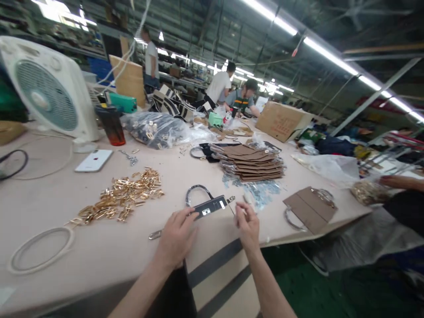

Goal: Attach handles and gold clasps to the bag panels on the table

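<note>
In front of me a handbag with a black top panel (212,206) and a beige body with dark stripes (218,265) lies over the table edge. A dark loop handle (198,189) stands up behind its panel. My left hand (175,238) holds the panel's left end, fingers on top. My right hand (247,223) is closed in a pinch beside the right end, close to a metal clasp (231,199); what it pinches is too small to make out. Another metal loop (155,235) sticks out left of my left hand.
Gold metal fittings (122,196) lie in a heap at left, near a white ring (41,249), a phone (94,160), a tumbler (111,126) and a fan (46,88). Stacked brown pieces (250,161) lie behind the handbag. A co-worker's arm (402,182) reaches in at right.
</note>
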The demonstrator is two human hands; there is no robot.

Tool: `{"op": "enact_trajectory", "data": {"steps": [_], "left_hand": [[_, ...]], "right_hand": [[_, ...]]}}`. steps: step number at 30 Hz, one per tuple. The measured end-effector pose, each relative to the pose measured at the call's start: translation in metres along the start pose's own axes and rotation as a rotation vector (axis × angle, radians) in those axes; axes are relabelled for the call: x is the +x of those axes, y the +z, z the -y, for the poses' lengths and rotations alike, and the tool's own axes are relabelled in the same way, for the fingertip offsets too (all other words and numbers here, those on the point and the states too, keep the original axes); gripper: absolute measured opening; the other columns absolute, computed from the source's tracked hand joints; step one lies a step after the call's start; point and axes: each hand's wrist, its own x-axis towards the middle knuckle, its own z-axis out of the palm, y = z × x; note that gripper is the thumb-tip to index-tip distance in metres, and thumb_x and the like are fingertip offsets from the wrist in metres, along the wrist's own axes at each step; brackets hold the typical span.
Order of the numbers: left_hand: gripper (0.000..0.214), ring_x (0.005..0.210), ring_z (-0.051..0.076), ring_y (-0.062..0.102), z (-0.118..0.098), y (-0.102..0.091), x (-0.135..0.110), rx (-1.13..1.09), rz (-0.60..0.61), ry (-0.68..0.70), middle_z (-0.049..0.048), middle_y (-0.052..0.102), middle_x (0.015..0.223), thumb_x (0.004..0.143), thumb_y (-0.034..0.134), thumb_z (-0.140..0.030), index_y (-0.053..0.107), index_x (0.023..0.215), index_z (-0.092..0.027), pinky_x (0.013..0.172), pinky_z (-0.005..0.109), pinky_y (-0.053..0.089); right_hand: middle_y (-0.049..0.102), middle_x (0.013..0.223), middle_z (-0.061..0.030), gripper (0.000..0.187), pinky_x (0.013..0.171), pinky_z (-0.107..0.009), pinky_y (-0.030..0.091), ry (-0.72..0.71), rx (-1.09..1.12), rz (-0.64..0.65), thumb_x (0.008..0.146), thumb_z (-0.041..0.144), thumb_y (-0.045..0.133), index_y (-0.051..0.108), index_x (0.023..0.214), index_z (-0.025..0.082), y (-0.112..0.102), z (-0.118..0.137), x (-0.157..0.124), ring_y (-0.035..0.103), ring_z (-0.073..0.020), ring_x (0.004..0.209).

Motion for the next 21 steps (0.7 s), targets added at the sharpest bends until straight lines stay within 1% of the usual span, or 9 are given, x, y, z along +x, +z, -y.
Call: {"op": "enact_trajectory", "data": {"steps": [2,3,5,7,10,13,16,18,21], "left_hand": [[0.05,0.134,0.031,0.052,-0.014,0.012,0.016,0.011,0.087,0.086,0.0097,0.058,0.145,0.093,0.062,-0.017,0.052,0.141,-0.028,0.114,0.053,0.045],[0.052,0.136,0.031,0.051,-0.022,0.019,0.025,0.016,0.134,0.115,0.0103,0.057,0.146,0.093,0.064,-0.018,0.052,0.142,-0.026,0.115,0.053,0.044],[0.056,0.139,0.032,0.049,-0.036,0.033,0.043,0.036,0.216,0.145,0.0124,0.055,0.149,0.09,0.07,-0.023,0.051,0.143,-0.023,0.115,0.052,0.043],[0.056,0.135,0.033,0.051,-0.043,0.045,0.058,0.065,0.267,0.15,0.0142,0.057,0.147,0.088,0.074,-0.03,0.055,0.14,-0.02,0.112,0.053,0.045],[0.045,0.126,0.034,0.056,-0.043,0.056,0.069,0.113,0.287,0.143,0.0139,0.065,0.136,0.089,0.074,-0.035,0.062,0.129,-0.018,0.105,0.053,0.048],[0.037,0.123,0.033,0.057,-0.041,0.059,0.068,0.158,0.27,0.137,0.0129,0.066,0.136,0.091,0.071,-0.037,0.065,0.123,-0.019,0.103,0.051,0.048],[0.036,0.124,0.032,0.056,-0.041,0.061,0.064,0.159,0.248,0.129,0.0125,0.066,0.136,0.093,0.068,-0.038,0.065,0.123,-0.02,0.105,0.05,0.045],[0.034,0.124,0.032,0.056,-0.041,0.062,0.063,0.142,0.24,0.12,0.0122,0.068,0.132,0.093,0.067,-0.038,0.064,0.123,-0.02,0.106,0.05,0.044],[0.033,0.123,0.032,0.056,-0.04,0.063,0.064,0.119,0.252,0.11,0.0123,0.068,0.13,0.093,0.066,-0.037,0.064,0.122,-0.02,0.106,0.05,0.043]], "right_hand": [[0.056,0.064,0.0036,0.045,0.057,-0.027,0.041,-0.025,-0.081,-0.252,0.091,0.06,0.063,0.068,0.108,0.018,-0.04,-0.009,0.031,0.05,-0.0145,0.057],[0.061,0.069,0.0009,0.048,0.061,-0.029,0.044,-0.03,-0.15,-0.323,0.089,0.063,0.064,0.069,0.103,0.017,-0.058,-0.015,0.045,0.054,-0.016,0.062],[0.071,0.083,-0.0069,0.053,0.074,-0.034,0.049,-0.033,-0.307,-0.319,0.084,0.066,0.066,0.071,0.096,0.015,-0.085,-0.029,0.07,0.062,-0.0212,0.076],[0.075,0.095,-0.0122,0.055,0.084,-0.039,0.05,-0.008,-0.48,-0.181,0.078,0.067,0.069,0.072,0.096,0.015,-0.099,-0.044,0.086,0.067,-0.0262,0.087],[0.076,0.102,-0.0143,0.062,0.087,-0.041,0.051,0.035,-0.674,-0.002,0.076,0.067,0.072,0.073,0.109,0.014,-0.101,-0.063,0.094,0.07,-0.0294,0.092],[0.076,0.101,-0.0127,0.064,0.084,-0.041,0.051,0.055,-0.784,0.07,0.083,0.063,0.065,0.069,0.125,0.015,-0.096,-0.071,0.098,0.071,-0.0299,0.091],[0.077,0.096,-0.0108,0.056,0.082,-0.041,0.05,0.045,-0.869,0.116,0.082,0.055,0.068,0.071,0.124,0.018,-0.091,-0.065,0.105,0.07,-0.0313,0.089],[0.075,0.091,-0.0095,0.048,0.08,-0.041,0.049,0.043,-0.799,0.114,0.078,0.051,0.072,0.074,0.114,0.02,-0.086,-0.057,0.109,0.069,-0.0307,0.087],[0.071,0.089,-0.0058,0.036,0.075,-0.037,0.051,0.098,-0.329,0.061,0.077,0.049,0.071,0.073,0.101,0.022,-0.07,-0.041,0.107,0.066,-0.0257,0.084]]}}
